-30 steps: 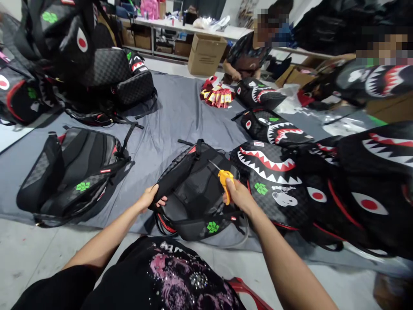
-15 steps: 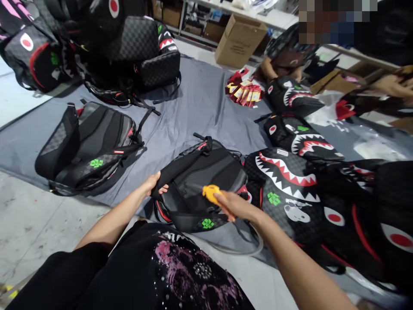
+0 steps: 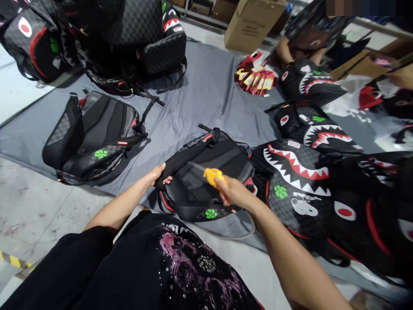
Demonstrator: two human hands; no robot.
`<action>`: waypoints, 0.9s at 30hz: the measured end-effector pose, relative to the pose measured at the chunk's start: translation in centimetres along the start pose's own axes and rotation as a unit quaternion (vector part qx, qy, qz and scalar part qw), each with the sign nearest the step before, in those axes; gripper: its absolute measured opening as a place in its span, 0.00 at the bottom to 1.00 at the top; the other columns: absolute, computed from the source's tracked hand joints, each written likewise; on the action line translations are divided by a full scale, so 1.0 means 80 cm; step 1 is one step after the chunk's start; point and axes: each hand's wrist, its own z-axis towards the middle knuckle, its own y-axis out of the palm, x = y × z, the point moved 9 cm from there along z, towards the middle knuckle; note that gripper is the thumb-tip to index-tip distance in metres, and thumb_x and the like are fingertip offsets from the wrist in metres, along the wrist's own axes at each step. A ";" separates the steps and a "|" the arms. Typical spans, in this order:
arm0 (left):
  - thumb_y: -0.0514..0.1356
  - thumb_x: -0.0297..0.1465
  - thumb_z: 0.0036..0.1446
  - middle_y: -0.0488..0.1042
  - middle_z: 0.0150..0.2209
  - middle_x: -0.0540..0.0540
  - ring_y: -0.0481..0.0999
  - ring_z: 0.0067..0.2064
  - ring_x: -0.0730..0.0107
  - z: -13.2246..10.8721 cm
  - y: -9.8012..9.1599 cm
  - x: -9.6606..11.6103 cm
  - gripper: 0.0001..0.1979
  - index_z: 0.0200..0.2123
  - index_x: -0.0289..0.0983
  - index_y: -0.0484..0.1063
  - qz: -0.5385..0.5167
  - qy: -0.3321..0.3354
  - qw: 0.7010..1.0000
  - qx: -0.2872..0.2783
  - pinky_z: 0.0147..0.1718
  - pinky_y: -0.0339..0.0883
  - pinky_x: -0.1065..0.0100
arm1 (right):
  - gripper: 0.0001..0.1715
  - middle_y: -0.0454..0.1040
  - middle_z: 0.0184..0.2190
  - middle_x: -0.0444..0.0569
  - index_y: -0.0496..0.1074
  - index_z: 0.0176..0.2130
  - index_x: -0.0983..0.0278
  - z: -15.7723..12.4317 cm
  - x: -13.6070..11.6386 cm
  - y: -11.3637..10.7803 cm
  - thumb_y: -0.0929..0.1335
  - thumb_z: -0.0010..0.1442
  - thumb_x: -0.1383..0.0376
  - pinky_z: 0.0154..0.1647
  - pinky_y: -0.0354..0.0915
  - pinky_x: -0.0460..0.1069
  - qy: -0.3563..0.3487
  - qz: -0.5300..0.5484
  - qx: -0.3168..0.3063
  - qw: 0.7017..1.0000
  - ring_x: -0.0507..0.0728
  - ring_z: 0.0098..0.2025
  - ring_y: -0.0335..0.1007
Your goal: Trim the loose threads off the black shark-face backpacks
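A black backpack (image 3: 222, 161) lies in front of me with its padded back facing up. My left hand (image 3: 160, 175) is closed around one of its shoulder straps (image 3: 176, 163) at the left side. Above the back panel, my right hand (image 3: 227, 188) grips an orange air blow gun (image 3: 213, 175). The gun's thin nozzle points left over the panel, and a pale hose (image 3: 247, 232) curves below my right wrist. A green patch (image 3: 211, 213) shows on the near strap.
Another backpack (image 3: 105, 129) lies back-up at the left, before a backpack pile (image 3: 135, 51). Shark-mouth backpacks (image 3: 297, 185) crowd the right. Red tags (image 3: 256, 77) lie on the grey sheet (image 3: 209, 86) near a cardboard box (image 3: 253, 26). A co-worker's arms (image 3: 285, 51) reach a backpack.
The view has shifted, so most things sit further right. My right hand has moved slightly with the air blow gun over the back panel. My left hand keeps its hold on the strap.
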 end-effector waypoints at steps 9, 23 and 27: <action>0.39 0.43 0.70 0.78 0.35 0.40 0.78 0.29 0.68 -0.017 0.005 0.021 0.26 0.58 0.33 0.62 0.163 0.089 0.982 0.039 0.28 0.68 0.69 | 0.21 0.67 0.13 0.40 0.63 0.36 0.61 -0.013 0.014 -0.013 0.58 0.65 0.47 0.17 0.57 0.46 0.004 -0.010 0.045 0.999 0.54 0.14 0.64; 0.57 0.34 0.62 0.61 0.59 0.33 0.65 0.56 0.47 -0.012 0.125 0.064 0.31 0.67 0.43 0.56 0.617 0.306 0.703 0.177 0.50 0.65 0.52 | 0.26 0.69 0.15 0.44 0.68 0.44 0.62 -0.063 0.066 -0.059 0.59 0.65 0.45 0.20 0.59 0.48 0.090 -0.057 0.126 0.986 0.56 0.16 0.67; 0.57 0.35 0.62 0.46 0.69 0.32 0.51 0.67 0.41 -0.059 0.157 0.055 0.31 0.67 0.40 0.55 0.609 0.402 0.663 0.168 0.60 0.52 0.44 | 0.26 0.69 0.14 0.44 0.69 0.42 0.62 -0.068 0.080 -0.063 0.59 0.64 0.44 0.21 0.62 0.49 0.071 -0.014 0.040 0.997 0.57 0.16 0.68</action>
